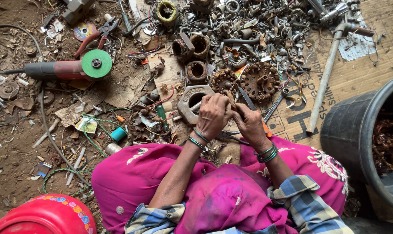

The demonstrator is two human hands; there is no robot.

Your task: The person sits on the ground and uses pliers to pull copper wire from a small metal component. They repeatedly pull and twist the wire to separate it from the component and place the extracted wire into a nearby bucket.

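Pink-draped knees fill the foreground. Two hands are in view: left hand (pixel 213 113) and right hand (pixel 248 123), pressed together, both closed around one small part that the fingers hide completely. One grey motor housing (pixel 192 100) lies touching the left hand. One angle grinder (pixel 68 68) lies well apart.

Flattened brown printed cardboard box (pixel 357 73) lies right of the scrap, under a grey printed sheet (pixel 357 45).

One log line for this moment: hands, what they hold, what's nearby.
left hand: gripping small rusty metal part, mostly hidden | right hand: same part | nearby: grey hexagonal metal housing, red angle grinder with green disc, black plastic bucket
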